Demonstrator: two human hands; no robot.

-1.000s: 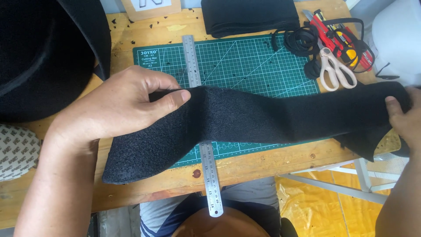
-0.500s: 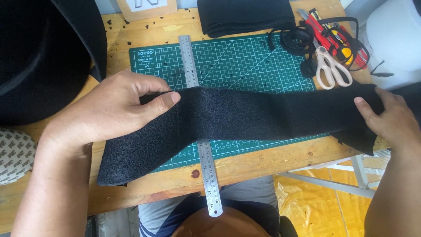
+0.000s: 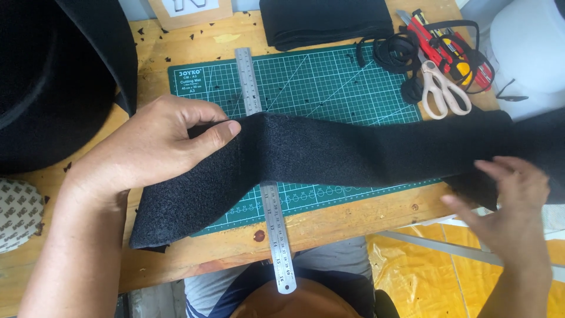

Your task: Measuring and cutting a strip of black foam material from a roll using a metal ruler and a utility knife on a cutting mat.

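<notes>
Wooden surface (image 3: pixel 176 35) under green cutting mat (image 3: pixel 329 76) and steel ruler (image 3: pixel 265 176). Black felt strip (image 3: pixel 353 150) draped across both, pinched in left hand (image 3: pixel 150 147) grip; right hand (image 3: pixel 512 200) open, flat on far end. Smoothing stage, seemingly; next calls for even tension, edge squared to ruler.

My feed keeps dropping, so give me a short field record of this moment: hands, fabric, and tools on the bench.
left hand: grips the long black felt strip, thumb on top
right hand: open, fingers spread at the strip's right end
strip: lies across the green cutting mat and the steel ruler
bench: wooden table
tools: cream-handled scissors at the mat's right edge, red utility knife behind them
</notes>
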